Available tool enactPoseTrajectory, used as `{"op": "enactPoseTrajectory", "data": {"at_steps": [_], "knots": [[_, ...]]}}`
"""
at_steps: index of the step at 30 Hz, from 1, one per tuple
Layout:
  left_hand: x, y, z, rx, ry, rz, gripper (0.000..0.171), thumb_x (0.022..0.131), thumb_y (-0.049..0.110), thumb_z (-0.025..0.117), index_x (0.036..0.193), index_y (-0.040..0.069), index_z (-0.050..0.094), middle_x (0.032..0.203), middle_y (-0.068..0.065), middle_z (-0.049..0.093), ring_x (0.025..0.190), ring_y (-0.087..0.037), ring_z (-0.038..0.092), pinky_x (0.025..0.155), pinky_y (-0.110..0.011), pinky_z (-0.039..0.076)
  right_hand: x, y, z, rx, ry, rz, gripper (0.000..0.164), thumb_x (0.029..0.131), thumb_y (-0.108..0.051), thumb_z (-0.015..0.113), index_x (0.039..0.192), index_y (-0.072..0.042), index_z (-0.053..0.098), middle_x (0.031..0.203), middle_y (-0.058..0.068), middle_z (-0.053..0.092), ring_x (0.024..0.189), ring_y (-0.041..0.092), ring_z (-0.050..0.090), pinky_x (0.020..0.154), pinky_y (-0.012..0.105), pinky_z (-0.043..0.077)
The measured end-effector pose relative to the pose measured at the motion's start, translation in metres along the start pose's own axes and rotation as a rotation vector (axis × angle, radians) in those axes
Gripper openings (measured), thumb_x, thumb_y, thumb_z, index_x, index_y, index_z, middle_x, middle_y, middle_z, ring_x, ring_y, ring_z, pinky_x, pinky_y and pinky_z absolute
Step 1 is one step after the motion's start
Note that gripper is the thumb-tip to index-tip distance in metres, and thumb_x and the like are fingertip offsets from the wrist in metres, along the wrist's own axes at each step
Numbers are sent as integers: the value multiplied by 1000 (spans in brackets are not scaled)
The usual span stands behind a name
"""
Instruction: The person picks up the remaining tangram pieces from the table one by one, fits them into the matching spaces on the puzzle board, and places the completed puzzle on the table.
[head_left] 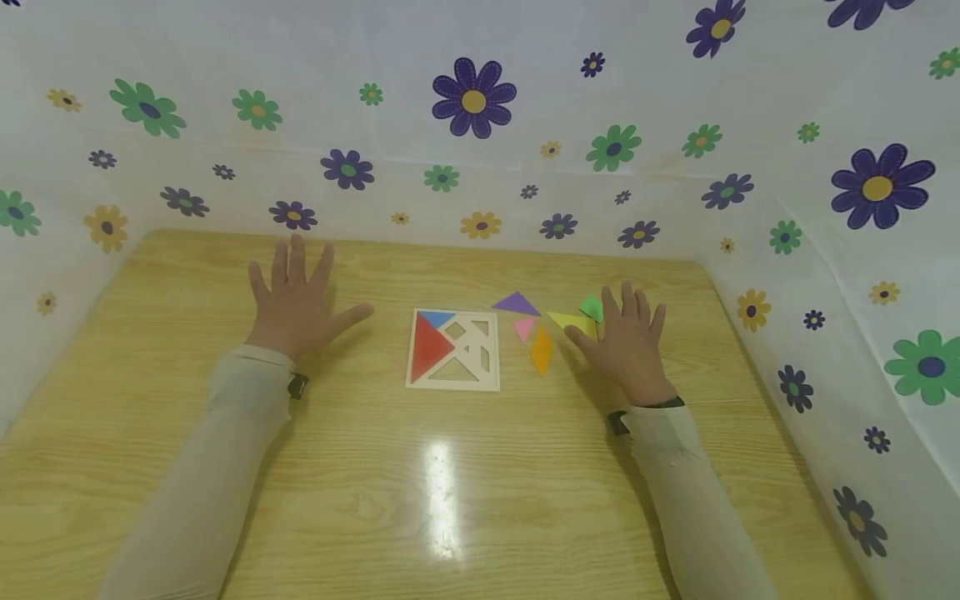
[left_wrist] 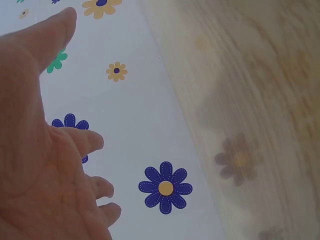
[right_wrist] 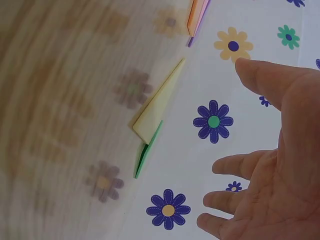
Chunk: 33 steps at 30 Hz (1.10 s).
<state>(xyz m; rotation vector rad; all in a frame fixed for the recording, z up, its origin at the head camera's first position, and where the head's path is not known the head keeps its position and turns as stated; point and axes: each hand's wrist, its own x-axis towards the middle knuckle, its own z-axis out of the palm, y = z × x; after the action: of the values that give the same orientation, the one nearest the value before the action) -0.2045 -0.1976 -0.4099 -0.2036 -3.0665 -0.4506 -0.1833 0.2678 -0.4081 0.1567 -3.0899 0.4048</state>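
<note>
Two hands (head_left: 295, 312), spread, released, puzzle board (head_left: 490, 381) between them, yellow triangle (head_left: 584, 322) near right hand (head_left: 633, 346)

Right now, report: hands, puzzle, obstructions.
Left hand, right hand empty, fingers spread. Puzzle board part-filled: red piece, blue piece in. Five loose pieces to its right. Nothing covering board.

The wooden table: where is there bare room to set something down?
The widest bare patch of table lies nearer than the puzzle board, between left sleeve and right sleeve. A smaller one separates left hand from board. Crowded: right of the board, with purple triangle, pink piece, orange piece, yellow triangle, green piece and right hand.
</note>
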Motion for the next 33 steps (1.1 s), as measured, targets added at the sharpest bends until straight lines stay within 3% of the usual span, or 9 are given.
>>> {"op": "enactPoseTrajectory", "data": {"at_steps": [14, 21, 26, 29, 33], "knots": [[1, -3, 2, 8, -14, -10, 116, 86, 87, 45, 168, 15, 5, 169, -27, -17, 155, -49, -14, 112, -81, -12, 3, -1, 2, 16, -34, -18, 94, 100, -58, 55, 162, 4, 21, 167, 34, 6, 153, 55, 8, 120, 73, -5], [5, 1, 7, -4, -34, 3, 118, 83, 92, 37, 168, 17, 4, 169, -23, -22, 155, -45, -21, 112, -80, -15, 6, -5, -5, 70, -72, 4, 79, 104, -45, 55, 158, 8, 28, 160, 39, 22, 145, 59, 23, 119, 67, 27], [0, 12, -3, -57, -35, 31, 116, 85, 89, 43, 168, 15, 7, 170, -20, -21, 155, -45, -19, 114, -79, -14, 9, -14, -15, 114, -92, 35, 69, 105, -43, 51, 151, 7, 42, 150, 37, 38, 137, 58, 35, 108, 68, 41], [0, 16, -6, -126, -44, 71, 113, 88, 84, 48, 168, 15, 9, 170, -20, -19, 156, -45, -15, 117, -77, -9, 9, -18, -20, 121, -111, 45, 62, 104, -40, 51, 146, 5, 50, 146, 35, 45, 131, 54, 45, 103, 67, 46], [2, 20, -5, -247, -121, 112, 110, 88, 80, 54, 168, 18, 9, 172, -16, -14, 158, -43, -9, 121, -74, 5, 8, -20, -23, 90, -147, 30, 54, 103, -32, 58, 141, 6, 55, 140, 34, 51, 123, 50, 53, 99, 63, 51]]}}
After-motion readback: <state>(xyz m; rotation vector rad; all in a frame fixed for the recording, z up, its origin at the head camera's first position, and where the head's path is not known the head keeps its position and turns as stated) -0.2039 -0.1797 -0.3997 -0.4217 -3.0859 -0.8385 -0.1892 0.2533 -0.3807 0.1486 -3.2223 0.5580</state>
